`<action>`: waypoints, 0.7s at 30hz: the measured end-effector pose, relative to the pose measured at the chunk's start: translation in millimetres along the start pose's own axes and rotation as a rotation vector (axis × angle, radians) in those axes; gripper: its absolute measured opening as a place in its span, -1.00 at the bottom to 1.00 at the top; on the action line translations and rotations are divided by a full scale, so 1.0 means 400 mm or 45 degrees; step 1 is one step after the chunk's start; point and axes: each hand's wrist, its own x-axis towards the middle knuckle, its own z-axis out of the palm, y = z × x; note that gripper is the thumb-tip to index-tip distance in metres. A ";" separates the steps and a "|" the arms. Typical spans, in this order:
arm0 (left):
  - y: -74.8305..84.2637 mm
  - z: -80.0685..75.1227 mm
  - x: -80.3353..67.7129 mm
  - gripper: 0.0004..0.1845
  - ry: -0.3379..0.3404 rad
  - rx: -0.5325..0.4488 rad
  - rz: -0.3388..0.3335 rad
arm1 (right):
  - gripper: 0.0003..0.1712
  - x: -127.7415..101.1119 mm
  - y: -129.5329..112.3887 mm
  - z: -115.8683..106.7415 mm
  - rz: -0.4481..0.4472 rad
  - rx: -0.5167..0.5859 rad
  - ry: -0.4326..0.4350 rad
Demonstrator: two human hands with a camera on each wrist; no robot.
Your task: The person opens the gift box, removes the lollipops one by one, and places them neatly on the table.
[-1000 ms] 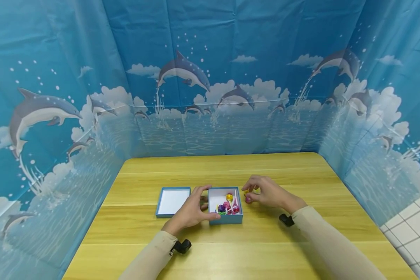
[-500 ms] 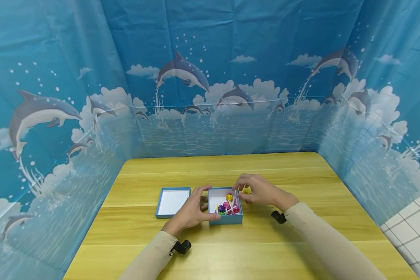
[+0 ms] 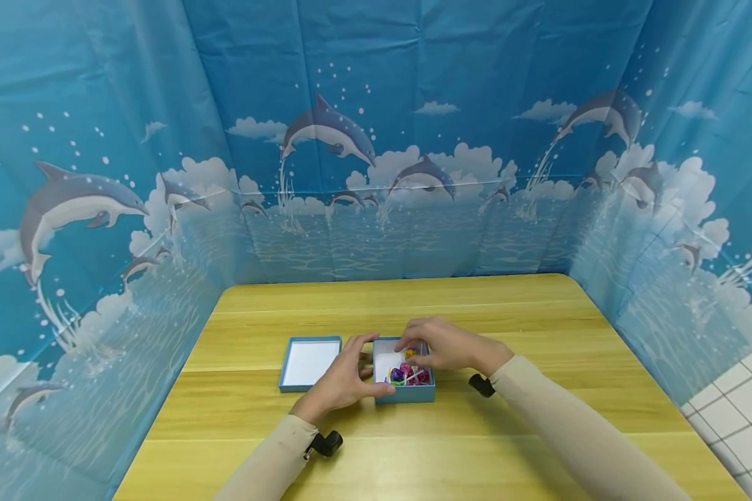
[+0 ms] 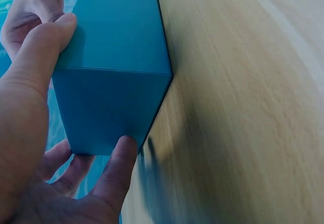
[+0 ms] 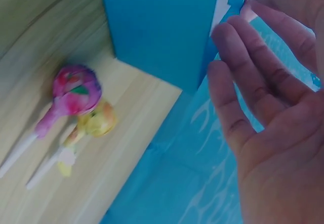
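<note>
A: Right, where is everything at this moment?

B: The left hand (image 3: 340, 379) grips the blue box (image 3: 404, 391) by its left wall, thumb on one corner and fingers round the side; the left wrist view shows that clearly. The box sits on the worktop (image 3: 413, 445) with several wrapped lollipops (image 3: 406, 372) lying in it. Its lid (image 3: 310, 362) lies upturned just beside it on the left.

A: And the right hand?

B: The right hand (image 3: 445, 346) is over the open box. From the head view its fingers look bent down toward the sweets, but whether they pinch one I cannot tell. In the right wrist view the fingers (image 5: 243, 72) look relaxed, with nothing plainly in them.

A: Anything outside the box?

B: Two lollipops, a pink one (image 5: 76, 89) and a yellow one (image 5: 98, 122), lie on the wood just beside the box's outer wall.

A: What might go wrong?

B: I'd judge the sticks are the risk: one could catch on the rim and flip a sweet out. The right sleeve could also sweep those two loose ones away, and the light box may slide if the left grip slackens.
</note>
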 end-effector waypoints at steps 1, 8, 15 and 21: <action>0.000 0.000 -0.001 0.20 0.000 0.004 -0.001 | -0.70 0.006 -0.003 0.001 0.007 0.004 -0.021; 0.002 -0.002 -0.004 0.18 -0.004 0.006 -0.009 | -0.69 0.034 -0.006 0.011 0.028 0.008 -0.132; -0.004 -0.002 -0.004 0.19 0.000 0.016 -0.016 | -0.67 0.055 -0.007 0.023 0.045 0.025 -0.245; -0.001 -0.002 -0.004 0.16 -0.002 0.004 -0.011 | -0.68 0.073 -0.010 0.032 0.041 0.053 -0.295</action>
